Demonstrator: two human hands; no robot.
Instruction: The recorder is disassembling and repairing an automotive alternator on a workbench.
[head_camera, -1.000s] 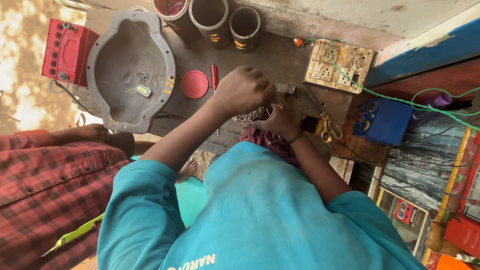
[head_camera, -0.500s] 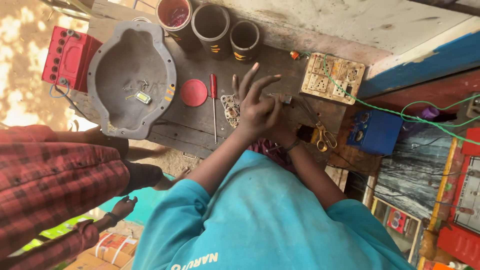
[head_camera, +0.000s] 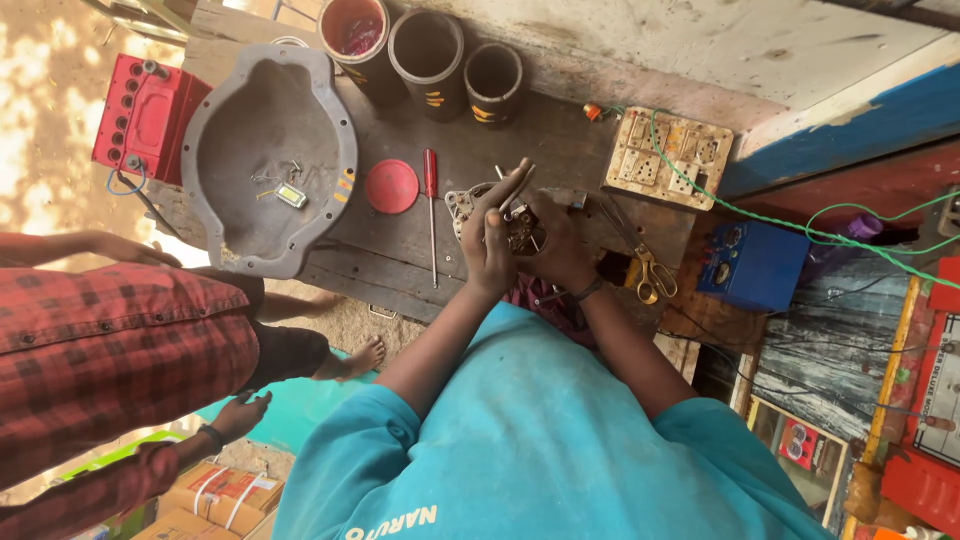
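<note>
Bare bench surface lies open between the red-handled screwdriver (head_camera: 431, 205) and the grey metal housing (head_camera: 266, 160), broken only by the red round lid (head_camera: 391, 186). Rightward passage is blocked by the yellow-handled scissors (head_camera: 648, 268), the switchboard (head_camera: 668, 157) and the blue box (head_camera: 753, 266). Three cans (head_camera: 428, 55) close off the far edge.

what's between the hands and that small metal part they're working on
Nothing visible. Both the left hand and the right hand already hold the small metal part between them above the workbench. The red-handled screwdriver and red lid lie off to the left, apart.
</note>
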